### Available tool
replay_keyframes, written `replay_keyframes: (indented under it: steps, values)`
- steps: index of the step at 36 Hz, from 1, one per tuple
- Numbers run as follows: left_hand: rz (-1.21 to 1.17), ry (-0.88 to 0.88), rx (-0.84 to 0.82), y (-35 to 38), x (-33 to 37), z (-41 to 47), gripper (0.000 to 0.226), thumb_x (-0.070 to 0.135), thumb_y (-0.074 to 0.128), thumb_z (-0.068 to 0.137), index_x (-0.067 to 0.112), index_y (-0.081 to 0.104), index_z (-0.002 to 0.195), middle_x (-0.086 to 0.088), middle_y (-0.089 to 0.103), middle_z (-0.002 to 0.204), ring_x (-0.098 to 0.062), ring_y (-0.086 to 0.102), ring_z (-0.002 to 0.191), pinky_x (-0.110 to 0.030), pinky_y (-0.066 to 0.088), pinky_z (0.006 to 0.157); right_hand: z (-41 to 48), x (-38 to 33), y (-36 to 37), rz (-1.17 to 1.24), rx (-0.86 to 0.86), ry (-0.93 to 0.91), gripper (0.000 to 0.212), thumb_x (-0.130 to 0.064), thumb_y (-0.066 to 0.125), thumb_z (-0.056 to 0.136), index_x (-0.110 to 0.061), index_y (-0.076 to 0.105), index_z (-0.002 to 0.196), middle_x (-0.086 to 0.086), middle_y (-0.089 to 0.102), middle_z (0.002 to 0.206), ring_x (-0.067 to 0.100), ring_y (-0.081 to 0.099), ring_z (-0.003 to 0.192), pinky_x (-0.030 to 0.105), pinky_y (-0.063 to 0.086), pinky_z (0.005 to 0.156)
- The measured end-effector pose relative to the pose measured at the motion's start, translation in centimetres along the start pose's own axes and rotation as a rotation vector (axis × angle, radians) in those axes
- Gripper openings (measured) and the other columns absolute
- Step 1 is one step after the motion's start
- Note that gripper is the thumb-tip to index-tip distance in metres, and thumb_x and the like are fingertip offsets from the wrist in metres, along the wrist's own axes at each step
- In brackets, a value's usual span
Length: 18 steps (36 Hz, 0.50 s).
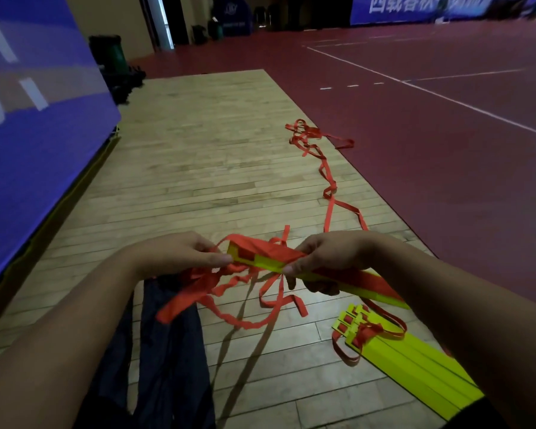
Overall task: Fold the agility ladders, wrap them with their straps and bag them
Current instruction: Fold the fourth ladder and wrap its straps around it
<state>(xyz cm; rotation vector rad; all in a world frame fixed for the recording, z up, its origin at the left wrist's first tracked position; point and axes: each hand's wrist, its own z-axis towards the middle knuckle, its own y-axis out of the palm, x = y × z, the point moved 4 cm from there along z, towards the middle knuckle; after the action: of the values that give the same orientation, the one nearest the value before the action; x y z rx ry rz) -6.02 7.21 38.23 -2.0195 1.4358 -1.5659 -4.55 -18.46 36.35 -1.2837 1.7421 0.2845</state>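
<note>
- held bundle [268, 264]: yellow ladder rungs stacked flat, raised above the wooden floor [198, 156] in the near middle, lying left to right between both hands.
- red strap [270, 246]: turns of it lie across the left half of the held bundle. Loose loops hang below, and a long tail runs over the floor to a tangle at far right, by the edge of the red court [446, 150].
- left hand [180, 255]: fingers and thumb pinched together on the strap at the bundle's left end.
- right hand [328, 258]: thumb on top and fingers curled under, gripping the bundle near its middle.
- floor bundle [415, 363]: a second stack of yellow rungs on the floor at near right, with its own red strap tied round one end. Judged wrapped but not yet bagged.
- dark bag [167, 335]: limp dark cloth on the floor at near left, under the left forearm. Its contents cannot be seen.
- blue panel [28, 150]: stands along the left side.
- step in hand: judged to be wrapping the strap round the folded rungs.
- next move: calls for drawing in the long tail, clearing its twists, laying the turns tight while the right hand keeps the rungs square, then tying off.
</note>
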Motion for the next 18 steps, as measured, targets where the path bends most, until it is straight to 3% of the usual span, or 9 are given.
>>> replay_keyframes:
  steps: [3, 6, 8, 13, 16, 18]
  values:
    - [-0.195, 0.052, -0.011, 0.0, -0.1, -0.1, 0.048, 0.055, 0.07, 0.078, 0.015, 0.075, 0.104, -0.001, 0.074, 0.084, -0.016, 0.072, 0.076, -0.025, 0.056, 0.07, -0.2, -0.4, 0.1, 0.055, -0.023, -0.03, 0.03, -0.035, 0.056, 0.102, -0.009, 0.071, 0.102, 0.005, 0.061, 0.073, 0.021, 0.059, 0.064, 0.034, 0.053, 0.063]
    - [-0.381, 0.115, 0.035, -0.2, 0.2, -0.1, 0.084, 0.068, 0.082, 0.056, 0.005, 0.07, 0.111, 0.0, 0.075, 0.086, -0.013, 0.07, 0.075, -0.021, 0.055, 0.067, -0.4, -0.9, 0.4, 0.145, -0.053, -0.087, 0.026, -0.033, 0.055, 0.102, -0.011, 0.069, 0.098, 0.004, 0.061, 0.071, 0.019, 0.059, 0.063, 0.034, 0.051, 0.063]
    - [-0.462, 0.129, 0.056, -0.3, 0.0, 0.0, 0.089, 0.072, 0.084, 0.048, 0.007, 0.072, 0.109, -0.002, 0.071, 0.086, -0.012, 0.067, 0.07, -0.021, 0.054, 0.065, -0.4, -1.2, 0.6, 0.201, -0.069, -0.136, 0.026, -0.033, 0.055, 0.102, -0.011, 0.066, 0.097, 0.004, 0.059, 0.069, 0.019, 0.057, 0.063, 0.033, 0.049, 0.063]
    - [-0.551, 0.178, 0.018, 0.0, -0.1, 0.3, 0.078, 0.081, 0.072, 0.06, 0.018, 0.075, 0.105, 0.005, 0.043, 0.062, -0.011, 0.051, 0.058, -0.027, 0.051, 0.061, -0.4, -1.8, 0.7, 0.307, -0.071, -0.222, 0.028, -0.035, 0.052, 0.101, -0.01, 0.062, 0.094, 0.006, 0.052, 0.07, 0.02, 0.051, 0.063, 0.032, 0.045, 0.063]
    - [-0.551, 0.165, 0.197, -0.4, -0.1, 0.5, 0.086, 0.091, 0.058, 0.061, 0.024, 0.074, 0.112, 0.004, 0.04, 0.057, -0.012, 0.048, 0.054, -0.028, 0.05, 0.059, -0.3, -1.9, 0.6, 0.299, -0.019, -0.232, 0.029, -0.033, 0.051, 0.103, -0.009, 0.062, 0.093, 0.006, 0.056, 0.072, 0.02, 0.055, 0.065, 0.032, 0.049, 0.065]
    - [-0.503, 0.173, 0.303, -0.7, 0.1, 0.5, 0.07, 0.086, 0.054, 0.071, 0.034, 0.068, 0.115, -0.002, 0.044, 0.054, -0.017, 0.052, 0.052, -0.03, 0.052, 0.06, -0.2, -1.9, 0.5, 0.284, 0.018, -0.24, 0.028, -0.029, 0.052, 0.102, -0.005, 0.062, 0.094, 0.011, 0.063, 0.08, 0.025, 0.064, 0.074, 0.036, 0.055, 0.074]
